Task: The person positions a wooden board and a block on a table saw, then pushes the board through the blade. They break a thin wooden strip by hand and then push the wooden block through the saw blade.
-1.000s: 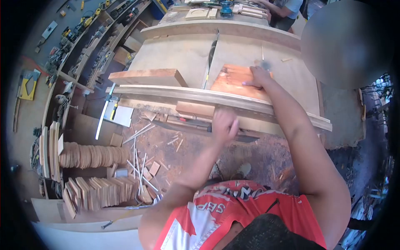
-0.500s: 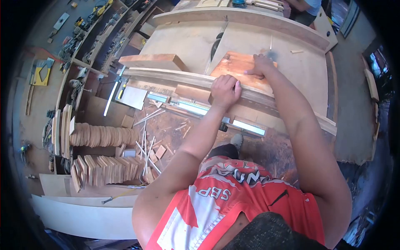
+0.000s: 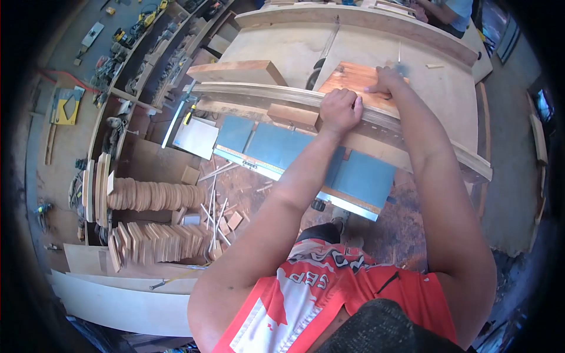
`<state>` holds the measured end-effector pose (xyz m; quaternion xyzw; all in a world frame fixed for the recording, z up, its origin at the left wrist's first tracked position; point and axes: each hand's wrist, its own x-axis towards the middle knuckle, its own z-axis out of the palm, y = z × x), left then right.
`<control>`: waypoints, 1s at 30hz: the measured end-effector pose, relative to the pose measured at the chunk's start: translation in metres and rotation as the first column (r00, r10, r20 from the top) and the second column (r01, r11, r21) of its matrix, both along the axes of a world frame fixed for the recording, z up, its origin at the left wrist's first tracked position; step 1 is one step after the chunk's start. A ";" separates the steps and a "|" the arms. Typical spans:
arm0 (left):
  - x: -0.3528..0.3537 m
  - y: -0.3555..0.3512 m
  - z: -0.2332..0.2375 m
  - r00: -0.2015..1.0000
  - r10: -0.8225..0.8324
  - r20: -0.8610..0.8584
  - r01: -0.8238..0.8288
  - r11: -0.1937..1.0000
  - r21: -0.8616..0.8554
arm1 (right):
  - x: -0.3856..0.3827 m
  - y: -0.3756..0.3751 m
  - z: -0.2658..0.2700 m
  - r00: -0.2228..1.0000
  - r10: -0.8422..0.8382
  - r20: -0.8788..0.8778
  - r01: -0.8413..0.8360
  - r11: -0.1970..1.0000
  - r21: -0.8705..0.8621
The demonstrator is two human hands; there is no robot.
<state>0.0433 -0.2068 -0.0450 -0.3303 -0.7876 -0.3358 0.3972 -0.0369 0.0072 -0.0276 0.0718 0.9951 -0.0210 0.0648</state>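
Observation:
My left hand (image 3: 341, 110) is closed over the top of a long layered plywood fence (image 3: 438, 148) on the near side of a wooden sled (image 3: 444, 103). A reddish-brown wooden board (image 3: 347, 76) lies flat on the sled, just beyond the fence. My right hand (image 3: 388, 82) grips that board near its right end, thumb toward the left, with its far fingertips partly hidden. Beside those fingers is a small bluish blur I cannot make out. Under the sled, toward my body, shows a blue machine table (image 3: 279, 147) with a pale metal rail (image 3: 347, 205).
A thick wood block (image 3: 235, 72) rests left of the board. Stacked wooden pieces (image 3: 156, 241) and thin offcuts (image 3: 215, 217) lie at lower left. Shelves with tools (image 3: 170, 65) run along the left. Another person's arm (image 3: 438, 10) shows at the far right.
The sled, with the board and both hands, has moved away from my body. Much more of the blue machine table is uncovered. The whole view has also shifted slightly.

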 end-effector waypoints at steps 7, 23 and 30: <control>-0.008 -0.002 -0.008 1.000 0.004 -0.002 -0.005 1.000 -0.011 | -0.018 0.009 -0.014 1.000 0.015 -0.021 -0.017 0.997 -0.075; -0.013 0.004 -0.005 0.956 0.040 0.289 0.005 0.988 -0.153 | -0.035 0.023 -0.042 0.983 0.066 -0.173 -0.048 0.993 0.110; -0.012 0.010 -0.007 0.965 0.012 0.262 -0.003 0.999 -0.036 | -0.055 0.030 -0.041 0.997 0.066 0.034 -0.062 0.994 -0.089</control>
